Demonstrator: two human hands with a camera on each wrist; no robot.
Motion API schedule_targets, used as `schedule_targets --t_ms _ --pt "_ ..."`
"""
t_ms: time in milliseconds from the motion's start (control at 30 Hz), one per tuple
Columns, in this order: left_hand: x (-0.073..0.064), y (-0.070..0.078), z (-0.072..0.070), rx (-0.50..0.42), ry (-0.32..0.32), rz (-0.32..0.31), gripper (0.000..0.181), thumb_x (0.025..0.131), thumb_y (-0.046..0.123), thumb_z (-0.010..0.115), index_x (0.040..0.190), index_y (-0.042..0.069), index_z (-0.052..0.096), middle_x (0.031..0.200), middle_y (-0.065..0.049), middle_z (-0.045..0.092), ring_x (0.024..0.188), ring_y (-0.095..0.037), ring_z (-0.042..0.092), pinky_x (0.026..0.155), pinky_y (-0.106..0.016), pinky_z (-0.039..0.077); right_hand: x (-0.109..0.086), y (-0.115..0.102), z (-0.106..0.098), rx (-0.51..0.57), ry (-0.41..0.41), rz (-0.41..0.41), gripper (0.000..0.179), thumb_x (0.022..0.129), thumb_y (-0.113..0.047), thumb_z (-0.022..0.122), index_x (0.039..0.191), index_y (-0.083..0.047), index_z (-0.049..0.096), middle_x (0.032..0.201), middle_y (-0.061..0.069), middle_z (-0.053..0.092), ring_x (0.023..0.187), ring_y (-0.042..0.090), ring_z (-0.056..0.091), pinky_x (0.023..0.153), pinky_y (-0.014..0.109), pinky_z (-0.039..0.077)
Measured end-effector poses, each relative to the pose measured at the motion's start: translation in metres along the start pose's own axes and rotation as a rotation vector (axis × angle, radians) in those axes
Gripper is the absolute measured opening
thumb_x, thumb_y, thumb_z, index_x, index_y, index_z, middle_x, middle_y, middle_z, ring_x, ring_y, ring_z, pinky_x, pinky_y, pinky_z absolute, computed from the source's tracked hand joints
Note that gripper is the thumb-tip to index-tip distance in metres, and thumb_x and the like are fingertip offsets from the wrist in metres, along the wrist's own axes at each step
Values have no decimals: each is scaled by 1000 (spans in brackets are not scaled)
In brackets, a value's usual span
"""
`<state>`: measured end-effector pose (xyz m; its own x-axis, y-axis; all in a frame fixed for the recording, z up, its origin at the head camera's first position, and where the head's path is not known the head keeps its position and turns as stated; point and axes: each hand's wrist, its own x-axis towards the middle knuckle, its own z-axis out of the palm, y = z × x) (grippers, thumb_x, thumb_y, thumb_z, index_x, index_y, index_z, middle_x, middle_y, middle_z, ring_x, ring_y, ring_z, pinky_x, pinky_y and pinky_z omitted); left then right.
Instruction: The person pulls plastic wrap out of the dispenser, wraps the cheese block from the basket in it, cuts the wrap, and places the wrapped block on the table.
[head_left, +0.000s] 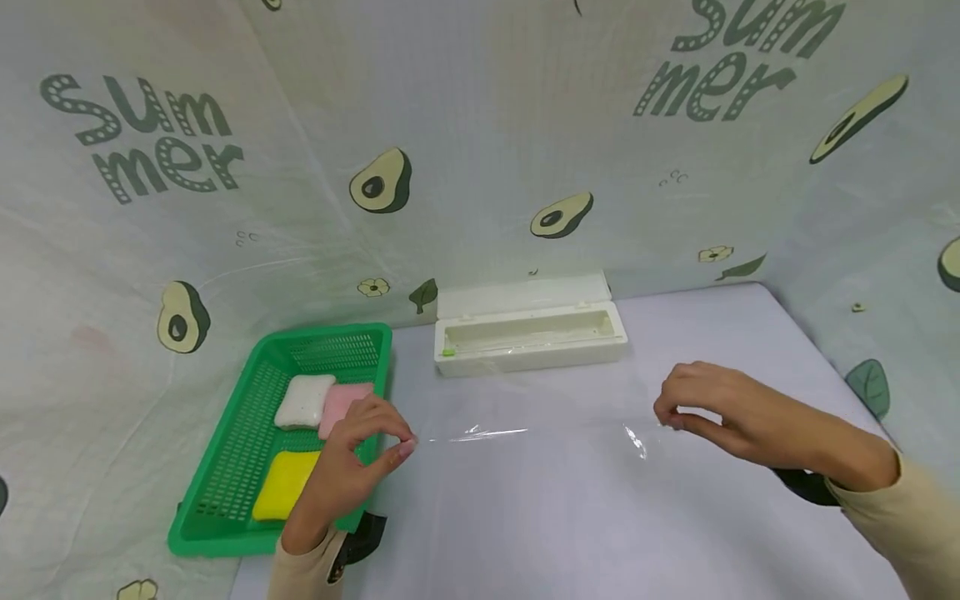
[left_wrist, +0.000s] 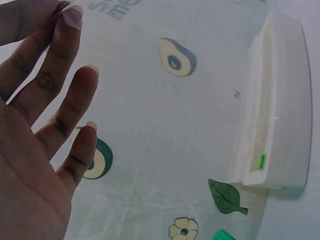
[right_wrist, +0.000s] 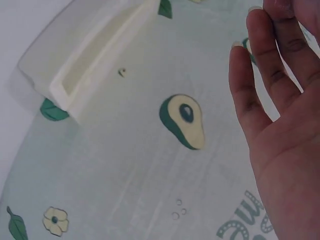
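Note:
A sheet of clear plastic wrap is stretched between both hands, showing mostly as shiny streaks in the head view. My left hand pinches its left edge between thumb and forefinger, beside the green basket. On the opposite side my right hand pinches the other edge with thumb and fingertips. Behind the film stands a white plastic wrap dispenser, its lid raised against the back. A small green piece sits at the left end of its front rim.
The green basket at the left holds a white sponge-like block, a pink one and a yellow one. A curtain printed with avocados hangs behind the pale table and along its sides.

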<state>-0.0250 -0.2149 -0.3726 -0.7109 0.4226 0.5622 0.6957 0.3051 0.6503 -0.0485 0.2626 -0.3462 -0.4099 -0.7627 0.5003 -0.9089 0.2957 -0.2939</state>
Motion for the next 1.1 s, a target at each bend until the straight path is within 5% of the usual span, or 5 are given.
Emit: schedule_targets --t_ms 267,467,667,800,1100 --pt "-33 -15 23 38 -182 -117 23 89 2 82 95 23 75 91 12 69 95 -10 57 86 -31 44 -31 4 41 151 -187 59 21 97 -13 77 113 -26 78 95 -23 64 90 -1 55 78 13 43" --pt "-58 -30 46 60 -370 -283 16 93 13 82 91 28 76 89 23 67 92 -3 56 84 -30 44 -53 1 78 162 -304 188 36 71 -24 98 96 -25 73 83 -22 55 86 -4 50 72 17 46" --pt "-77 -38 62 40 -469 -322 19 89 11 85 85 27 76 84 23 67 86 -7 56 81 -28 42 -73 -6 118 32 -209 90 46 63 -6 98 85 -27 63 79 -22 51 82 -6 44 72 7 36" --pt "-87 -41 71 69 -533 -351 17 87 16 87 83 28 77 84 25 63 86 -2 53 80 -25 42 -82 -7 131 17 -136 68 42 66 -10 96 83 -30 63 80 -23 52 83 -6 44 76 6 33" --pt "-103 -44 84 315 -609 -237 14 80 21 92 82 29 81 83 27 57 85 7 48 84 -26 43 -99 -9 142 61 -124 118 25 76 -26 94 80 -35 72 104 -19 59 100 2 51 88 16 41"
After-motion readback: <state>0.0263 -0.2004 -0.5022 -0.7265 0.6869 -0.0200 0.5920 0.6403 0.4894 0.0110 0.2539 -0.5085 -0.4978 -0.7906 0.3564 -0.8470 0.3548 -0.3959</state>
